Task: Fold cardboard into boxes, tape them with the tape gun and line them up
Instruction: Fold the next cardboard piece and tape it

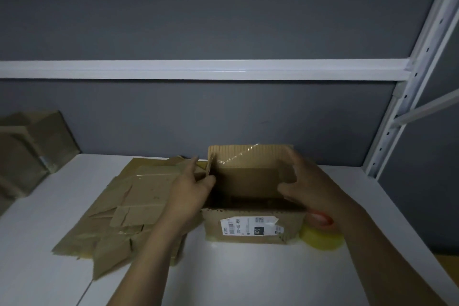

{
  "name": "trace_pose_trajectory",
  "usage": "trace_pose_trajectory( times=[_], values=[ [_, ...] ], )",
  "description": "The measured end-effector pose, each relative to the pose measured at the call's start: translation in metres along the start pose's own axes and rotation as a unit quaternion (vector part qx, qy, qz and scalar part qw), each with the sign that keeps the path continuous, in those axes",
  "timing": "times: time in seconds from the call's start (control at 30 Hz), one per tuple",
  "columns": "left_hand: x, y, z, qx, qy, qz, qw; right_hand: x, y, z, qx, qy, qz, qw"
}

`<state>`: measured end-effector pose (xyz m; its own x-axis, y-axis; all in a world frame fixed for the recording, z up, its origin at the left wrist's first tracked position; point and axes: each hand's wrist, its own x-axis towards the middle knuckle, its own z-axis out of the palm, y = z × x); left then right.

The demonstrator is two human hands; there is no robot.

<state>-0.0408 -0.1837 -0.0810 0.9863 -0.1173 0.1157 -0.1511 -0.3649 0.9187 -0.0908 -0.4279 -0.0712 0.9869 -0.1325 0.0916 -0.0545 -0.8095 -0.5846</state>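
Note:
An open cardboard box (250, 227) with a white shipping label on its near side stands on the white table (248, 276). My left hand (192, 189) pinches the box's left side flap between thumb and fingers. My right hand (306, 184) grips the right side flap, thumb inside the box. The far flap stands upright with a strip of clear tape on it. A tape gun with a yellowish tape roll (321, 235) and a red part lies just right of the box, partly hidden by my right wrist.
A pile of flattened cardboard (124, 211) lies on the table left of the box. More folded cardboard (29, 146) leans at the far left against the grey wall. A white shelf rail and a perforated upright post (402, 107) stand behind and to the right.

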Motion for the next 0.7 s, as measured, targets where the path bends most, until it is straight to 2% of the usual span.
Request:
trace_pose_trajectory(
  times=[0.1,0.17,0.23,0.3,0.37,0.4,0.47,0.57,0.63,0.7],
  values=[
    [0.006,-0.004,-0.006,0.048,0.000,0.092,0.995,-0.003,0.006,-0.011,0.035,0.051,-0.054,0.997],
    [0.007,-0.007,-0.010,0.090,-0.013,0.130,0.987,-0.008,0.014,-0.017,0.051,0.053,-0.058,0.996],
    [0.008,-0.007,-0.018,0.076,-0.042,0.125,0.988,-0.015,0.027,-0.026,0.120,-0.015,-0.033,0.992],
    [0.009,-0.010,-0.028,0.037,-0.142,0.093,0.985,-0.020,0.042,-0.036,0.203,-0.137,-0.006,0.970],
    [0.011,-0.016,-0.037,0.044,-0.225,0.076,0.970,-0.021,0.055,-0.039,0.236,-0.233,-0.001,0.944],
    [0.013,-0.018,-0.038,0.055,-0.234,0.067,0.968,-0.021,0.055,-0.037,0.230,-0.251,-0.011,0.940],
    [0.015,-0.020,-0.034,0.067,-0.213,0.063,0.973,-0.018,0.046,-0.029,0.182,-0.225,-0.022,0.957],
    [0.012,-0.022,-0.019,0.049,-0.131,0.077,0.987,-0.013,0.035,-0.011,0.133,-0.090,-0.039,0.986],
    [0.009,-0.026,-0.011,-0.003,-0.086,0.066,0.994,-0.013,0.038,-0.001,0.145,-0.017,-0.044,0.988],
    [0.006,-0.037,-0.005,-0.039,-0.073,0.050,0.995,-0.017,0.043,0.010,0.217,0.018,-0.033,0.975]
  ],
)
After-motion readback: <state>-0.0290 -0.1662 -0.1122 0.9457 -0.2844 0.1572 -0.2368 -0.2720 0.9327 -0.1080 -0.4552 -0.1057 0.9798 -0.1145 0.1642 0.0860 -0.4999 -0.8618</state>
